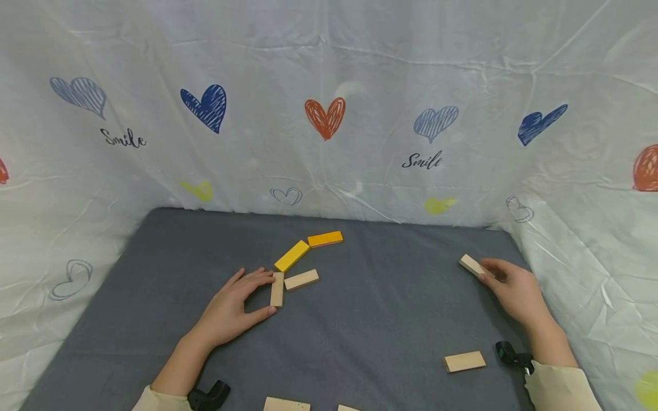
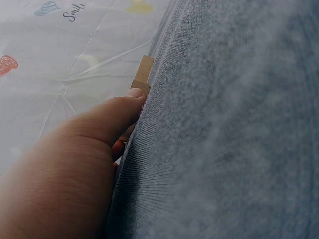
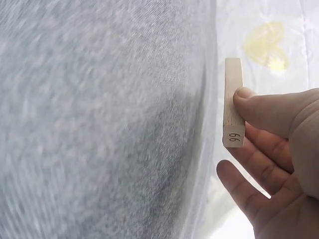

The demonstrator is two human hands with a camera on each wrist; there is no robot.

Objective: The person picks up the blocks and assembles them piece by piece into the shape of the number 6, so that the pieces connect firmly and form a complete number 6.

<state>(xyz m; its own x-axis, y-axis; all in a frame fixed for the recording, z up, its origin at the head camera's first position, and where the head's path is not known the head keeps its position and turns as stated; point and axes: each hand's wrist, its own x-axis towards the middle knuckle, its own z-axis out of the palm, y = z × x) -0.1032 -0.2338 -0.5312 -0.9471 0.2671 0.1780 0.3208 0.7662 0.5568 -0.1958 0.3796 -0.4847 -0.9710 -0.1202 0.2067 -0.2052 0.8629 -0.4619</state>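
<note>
Left of the middle, my left hand (image 1: pixel 233 305) pinches a plain wooden block (image 1: pixel 277 290) end to end, thumb at its near end and fingers at the far end; it lies on the cloth. Touching or close to its far end is a yellow block (image 1: pixel 292 256), and an orange block (image 1: pixel 325 239) continues from that. A second plain block (image 1: pixel 301 279) lies just to the right. Over at the right my right hand (image 1: pixel 516 291) holds another wooden block (image 3: pixel 233 94) between thumb and fingers, a printed number on its end, seemingly lifted off the cloth.
Nearer me on the right lies one more plain block (image 1: pixel 464 361). Two blocks, one of them a pale block (image 1: pixel 287 405), are cut off by the bottom edge. The grey cloth (image 1: pixel 370 319) ends at a white curtain (image 1: pixel 360 165) printed with hearts.
</note>
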